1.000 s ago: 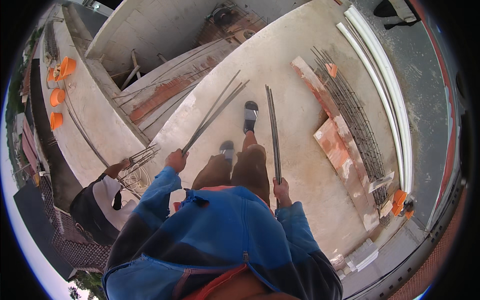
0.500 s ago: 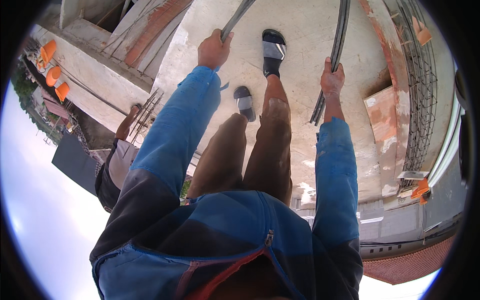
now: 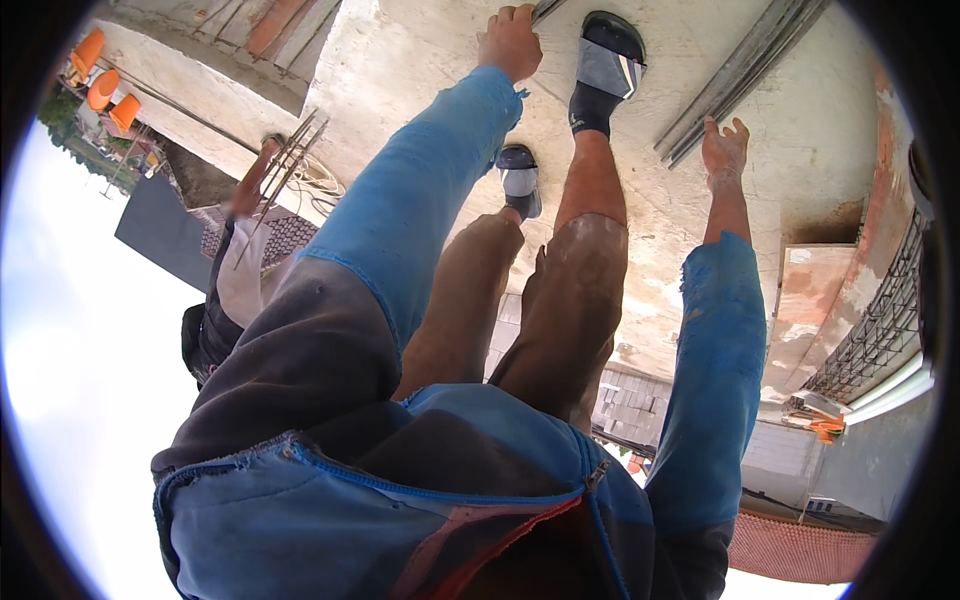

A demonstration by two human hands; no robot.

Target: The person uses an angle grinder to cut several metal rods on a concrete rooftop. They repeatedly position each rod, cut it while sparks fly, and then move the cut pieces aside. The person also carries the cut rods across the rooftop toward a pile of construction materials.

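Note:
My left hand [image 3: 510,45] is at the top of the view, its fingers curled around grey metal bars [image 3: 547,9], of which only a short piece shows beside the hand. To the right, a bundle of long, dark grey metal bars [image 3: 735,85] lies slanting on the concrete floor. My right hand [image 3: 724,150] is just beside the near end of that bundle, fingers spread and nothing in them. Between my hands, my foot in a black and grey slide sandal [image 3: 610,58] stands on the floor; the other foot is farther back.
At left, another person's arm [image 3: 250,185] holds several thin rods [image 3: 285,165] near a floor edge. Orange containers [image 3: 102,90] stand at the far left. On the right are a wooden board [image 3: 815,285], a rebar cage [image 3: 880,310] and white pipes [image 3: 890,388].
My right hand has let go of its bars, which now lie slanted on the floor. My left hand has moved up and right with its bars. The view has shifted.

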